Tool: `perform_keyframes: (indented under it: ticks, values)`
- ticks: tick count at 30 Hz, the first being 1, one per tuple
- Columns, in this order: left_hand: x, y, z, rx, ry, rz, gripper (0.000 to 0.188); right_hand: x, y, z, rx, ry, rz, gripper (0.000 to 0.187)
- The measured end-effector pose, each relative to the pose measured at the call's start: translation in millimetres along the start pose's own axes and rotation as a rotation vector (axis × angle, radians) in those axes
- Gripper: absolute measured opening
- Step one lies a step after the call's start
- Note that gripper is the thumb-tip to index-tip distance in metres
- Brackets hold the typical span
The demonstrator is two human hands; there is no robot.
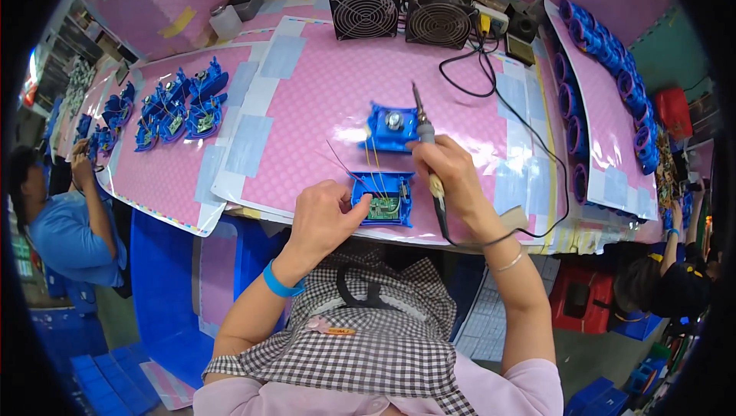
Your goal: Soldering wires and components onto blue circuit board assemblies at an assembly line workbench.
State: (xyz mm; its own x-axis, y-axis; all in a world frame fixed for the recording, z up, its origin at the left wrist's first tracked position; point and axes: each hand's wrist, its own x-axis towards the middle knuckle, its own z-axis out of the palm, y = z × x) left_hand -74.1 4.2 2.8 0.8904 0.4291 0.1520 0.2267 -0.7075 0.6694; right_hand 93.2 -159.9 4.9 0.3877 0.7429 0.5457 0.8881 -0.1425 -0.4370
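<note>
My right hand [448, 167] is wrapped around a soldering iron [425, 134], its metal tip pointing up and away from me. Just beyond that hand, a blue plastic housing half [386, 136] with a round silver part [394, 120] lies on the table. Nearer to me sits a second blue housing half [383, 178], holding a green circuit board [385, 207]. My left hand [328, 217] is curled at its left side, with the thumb on the housing edge beside the board. Thin yellow wires [373, 157] run between the halves, and dark and reddish loose wires stick out to the left.
Two black fans [365, 11] stand at the back, with a black cable [529, 121] looping down the right side. Several blue assemblies [180, 105] lie at left, and rows of blue round parts [629, 82] at right. A co-worker [69, 213] sits at far left; another person [667, 278] is at right.
</note>
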Motion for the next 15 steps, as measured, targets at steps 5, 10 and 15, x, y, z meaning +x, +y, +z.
perform_keyframes:
  ticks: [5,10,15]
  values:
    - [5.3,-11.9,-27.6,-0.258,-0.041,-0.095,0.025,-43.2,-39.1,-20.9,0.203,0.13,0.097,0.007]
    - [35.5,0.6,-73.5,-1.484,-0.128,-0.399,0.019,-64.7,-57.5,-33.6,0.366,0.589,0.437,0.051]
    - [33.0,6.0,-28.4,-0.341,-0.051,0.108,0.022,-63.7,-61.6,-29.4,0.772,0.449,0.793,0.021]
